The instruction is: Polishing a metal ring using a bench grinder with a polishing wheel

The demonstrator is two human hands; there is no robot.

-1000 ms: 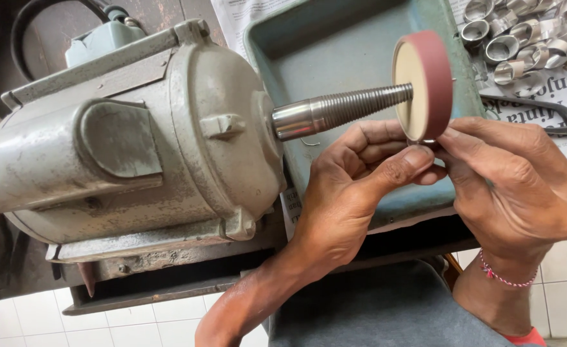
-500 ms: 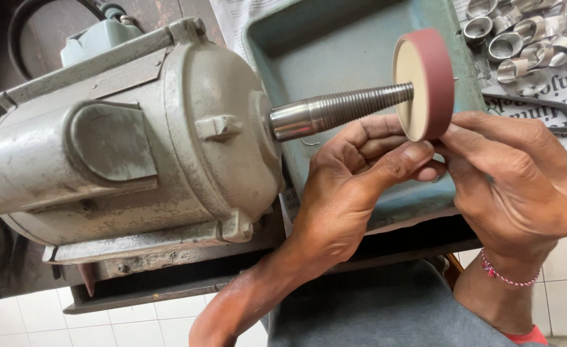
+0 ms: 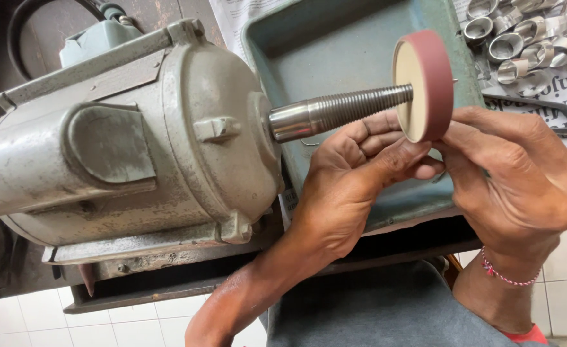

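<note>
Head view: the pink-rimmed sanding wheel (image 3: 425, 83) sits at the tip of the threaded spindle (image 3: 341, 112), whose long axis runs from 9 to 3 o'clock out of the grey motor (image 3: 129, 141). Both hands meet just below it — left hand (image 3: 354, 186) at 7 o'clock, right hand (image 3: 521, 180) at 5 o'clock — fingers pinched together under the rim; what they grip is hidden. Both lie about equally near.
</note>
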